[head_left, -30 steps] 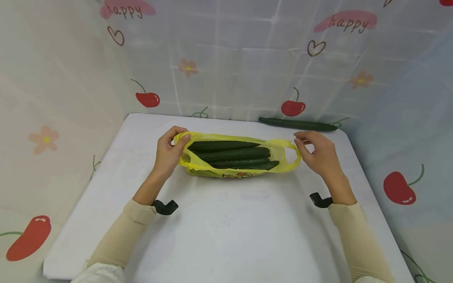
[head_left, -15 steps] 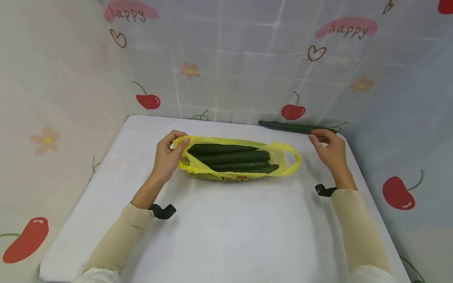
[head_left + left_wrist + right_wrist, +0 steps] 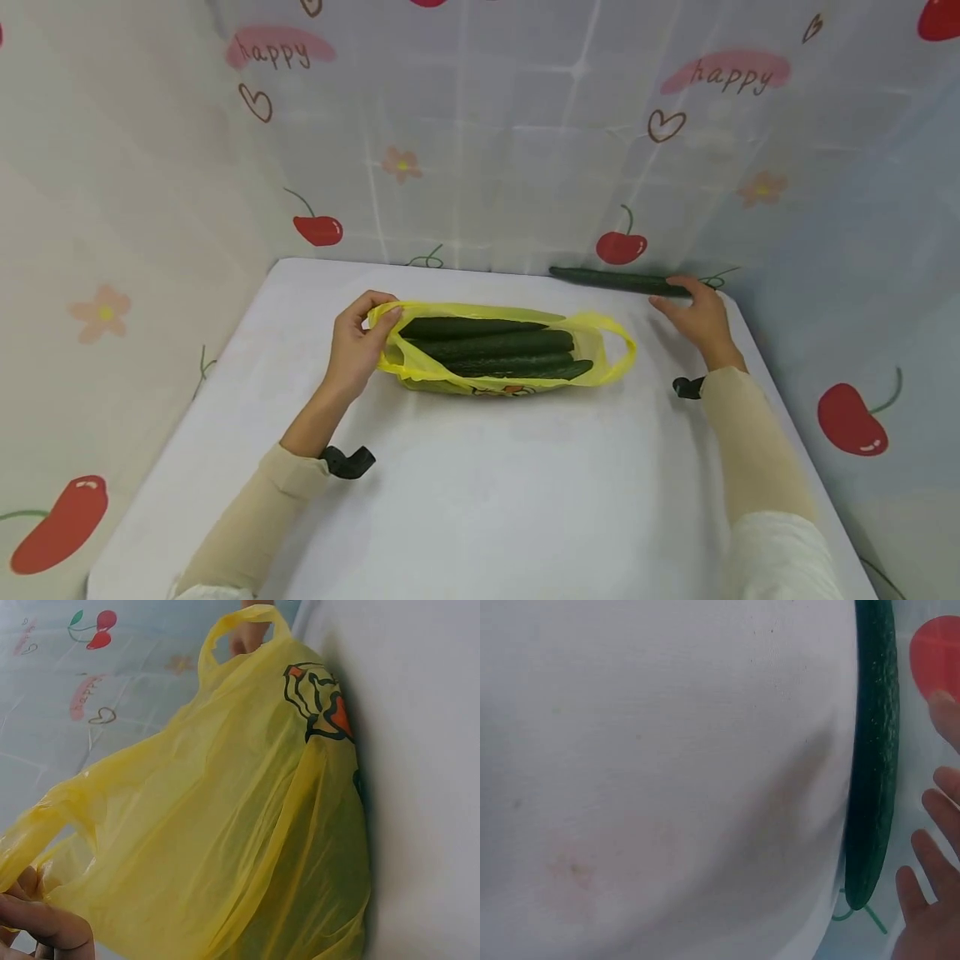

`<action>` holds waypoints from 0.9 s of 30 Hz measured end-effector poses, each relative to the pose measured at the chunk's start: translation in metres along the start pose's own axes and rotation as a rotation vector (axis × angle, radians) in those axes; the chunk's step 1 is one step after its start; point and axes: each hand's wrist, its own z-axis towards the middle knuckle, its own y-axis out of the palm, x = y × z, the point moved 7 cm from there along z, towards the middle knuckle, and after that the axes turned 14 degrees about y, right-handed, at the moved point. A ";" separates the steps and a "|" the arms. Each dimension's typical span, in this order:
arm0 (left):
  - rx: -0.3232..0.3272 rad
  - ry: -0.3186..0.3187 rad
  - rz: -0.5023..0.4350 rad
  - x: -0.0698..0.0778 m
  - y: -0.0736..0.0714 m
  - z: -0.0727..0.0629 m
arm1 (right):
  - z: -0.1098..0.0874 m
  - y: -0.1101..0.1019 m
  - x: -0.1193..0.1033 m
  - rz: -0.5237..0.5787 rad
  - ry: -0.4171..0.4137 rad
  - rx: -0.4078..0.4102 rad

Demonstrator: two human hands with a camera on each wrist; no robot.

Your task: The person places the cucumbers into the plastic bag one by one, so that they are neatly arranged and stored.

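A yellow plastic bag [image 3: 450,383] [image 3: 180,825] lies on the table with its mouth spread, several cucumbers [image 3: 495,343] side by side inside. My left hand [image 3: 356,343] [image 3: 49,926] pinches the bag's left handle between thumb and fingers. At the table's back right, a lone cucumber [image 3: 607,280] [image 3: 874,750] lies along the edge. My right hand [image 3: 705,321] [image 3: 930,930] is at this cucumber's right part; its fingers are spread and look apart from the cucumber in the right wrist view. The bag's right handle loop stands up, held by nothing.
The white table [image 3: 495,500] runs back to a patterned curtain [image 3: 510,167], and curtains also hang on the left and right. A black wrist mount [image 3: 348,462] sticks out from the left wrist, another black mount [image 3: 687,388] from the right.
My right hand has left the bag's right handle and moved back and right to the lone cucumber. My left hand keeps its grip on the bag. The head view has tilted up slightly.
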 end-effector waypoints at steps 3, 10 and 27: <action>0.004 -0.010 -0.004 -0.002 0.000 -0.002 | 0.008 0.007 0.004 -0.066 0.025 -0.049; 0.010 -0.008 -0.006 -0.004 0.000 0.000 | 0.025 0.012 0.012 -0.249 0.003 -0.069; 0.025 0.001 -0.020 -0.006 0.001 0.003 | 0.024 0.025 0.005 -0.342 -0.087 -0.018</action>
